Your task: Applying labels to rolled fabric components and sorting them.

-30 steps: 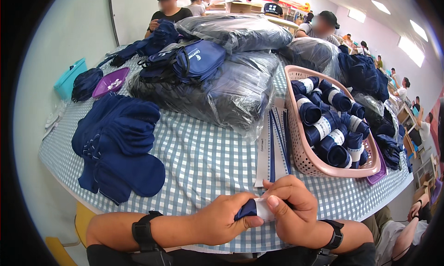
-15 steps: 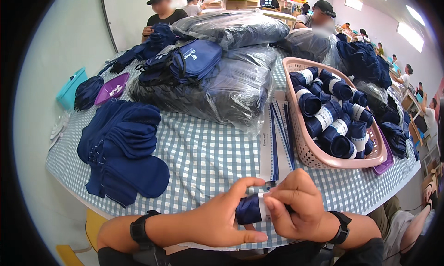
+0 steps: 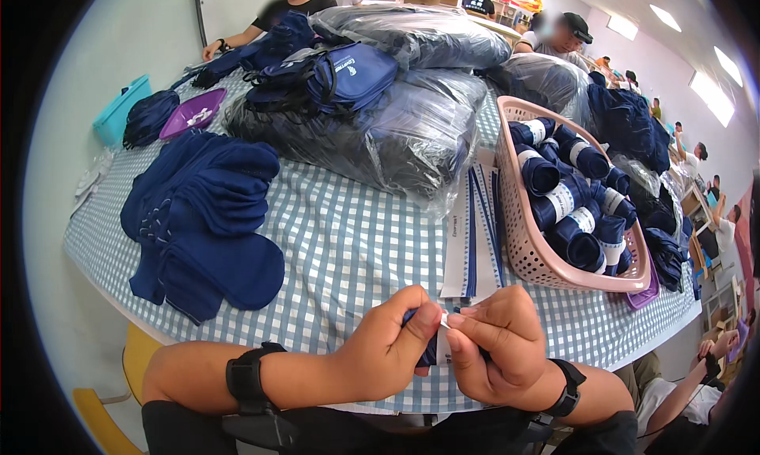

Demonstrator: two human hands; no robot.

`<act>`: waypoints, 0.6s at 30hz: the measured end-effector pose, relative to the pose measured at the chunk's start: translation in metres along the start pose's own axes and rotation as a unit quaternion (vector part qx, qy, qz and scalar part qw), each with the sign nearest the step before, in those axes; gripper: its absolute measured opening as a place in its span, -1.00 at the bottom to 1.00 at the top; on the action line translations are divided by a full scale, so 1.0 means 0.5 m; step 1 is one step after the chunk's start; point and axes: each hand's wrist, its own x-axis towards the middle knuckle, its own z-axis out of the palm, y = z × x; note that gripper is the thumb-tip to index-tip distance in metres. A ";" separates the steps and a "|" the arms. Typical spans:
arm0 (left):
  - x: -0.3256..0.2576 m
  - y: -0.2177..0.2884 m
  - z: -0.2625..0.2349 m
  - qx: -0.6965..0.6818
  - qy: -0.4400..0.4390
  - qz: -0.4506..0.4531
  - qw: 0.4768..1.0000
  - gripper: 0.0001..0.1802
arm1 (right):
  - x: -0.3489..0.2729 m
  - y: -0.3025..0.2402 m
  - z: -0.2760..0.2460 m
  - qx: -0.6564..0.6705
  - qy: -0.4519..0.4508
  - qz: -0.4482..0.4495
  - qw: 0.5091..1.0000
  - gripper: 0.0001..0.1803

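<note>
At the lower centre of the frame, a small navy roll (image 3: 429, 353) with a white band (image 3: 444, 350) sits between the two hands. The left hand (image 3: 390, 342) wraps the roll from its left side, thumb pressed to the band near the top; its other fingers are mostly hidden, so I cannot tell how they lie. The right hand (image 3: 503, 342) pinches the band's edge between thumb and forefinger, its remaining fingers curled in. The band's end seems to be caught where the fingertips meet, though the hands cover much of it.

Just above the hands, printed strips (image 3: 458, 253) lie on the checked cloth (image 3: 348, 257). Right of centre, a pink basket (image 3: 516, 233) holds many banded rolls (image 3: 558, 204). At left lies a navy pile (image 3: 198, 217). Plastic-wrapped bundles (image 3: 412, 150) fill the upper centre, with a navy pouch (image 3: 360, 75) on top. At upper left, a purple tray (image 3: 176, 124) of white bits stands near a teal bin (image 3: 113, 121).
</note>
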 end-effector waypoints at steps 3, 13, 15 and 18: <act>-0.001 0.016 -0.005 -0.043 -0.024 -0.135 0.990 -0.46 | 0.003 -0.001 0.001 -0.021 -0.012 -0.017 1.000 -0.80; 0.008 0.022 -0.046 0.416 0.011 0.298 0.859 0.24 | 0.014 0.030 -0.001 0.024 0.023 0.091 0.995 -0.90; 0.012 0.013 -0.039 0.498 0.012 0.295 0.816 0.15 | 0.009 0.023 0.008 0.043 0.017 0.095 0.994 -0.90; 0.010 0.005 -0.038 0.533 -0.015 0.216 0.818 -0.06 | 0.004 0.019 0.007 0.058 0.021 0.123 0.991 -0.92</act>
